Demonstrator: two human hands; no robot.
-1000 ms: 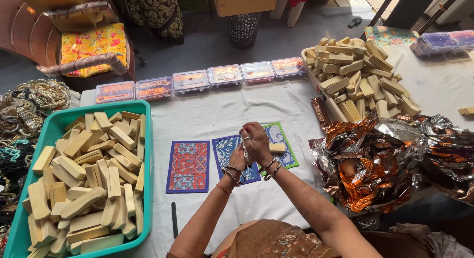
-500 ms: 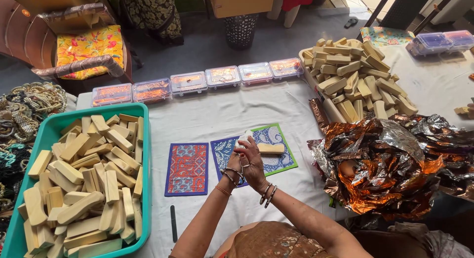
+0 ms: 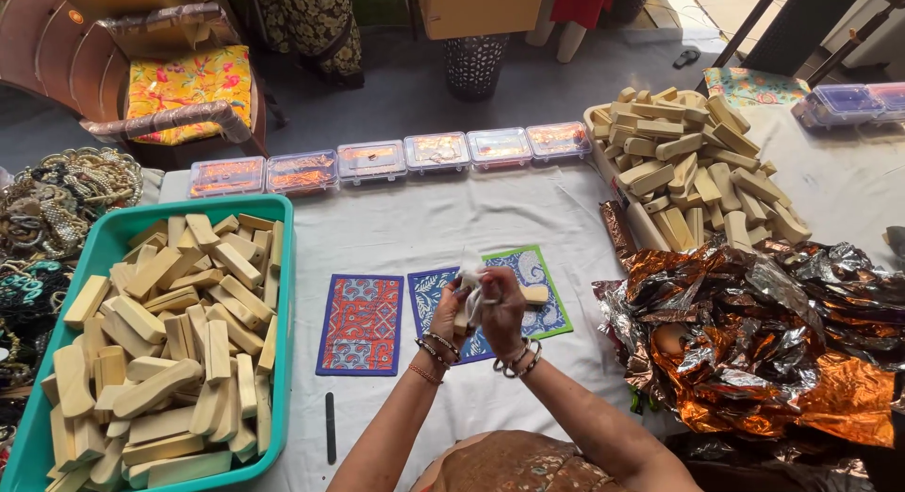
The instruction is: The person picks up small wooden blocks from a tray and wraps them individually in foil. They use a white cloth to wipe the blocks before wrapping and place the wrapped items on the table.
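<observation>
While both my left hand (image 3: 451, 315) and right hand (image 3: 501, 308) clutch a block (image 3: 462, 319) mid-frame, its white wrap (image 3: 474, 287) may tear.

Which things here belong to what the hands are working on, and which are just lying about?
In hand: left hand, right hand, wooden block, white cloth.

Lying about: patterned mats, teal tub, clear boxes, foil sheets, bangles.

We see the left hand (image 3: 447, 315) and the right hand (image 3: 502, 308) close together over the patterned mats (image 3: 363, 324), holding a white cloth (image 3: 472, 285) around a wooden block (image 3: 530, 294). A teal tray (image 3: 123, 230) of blocks stands to the left.
</observation>
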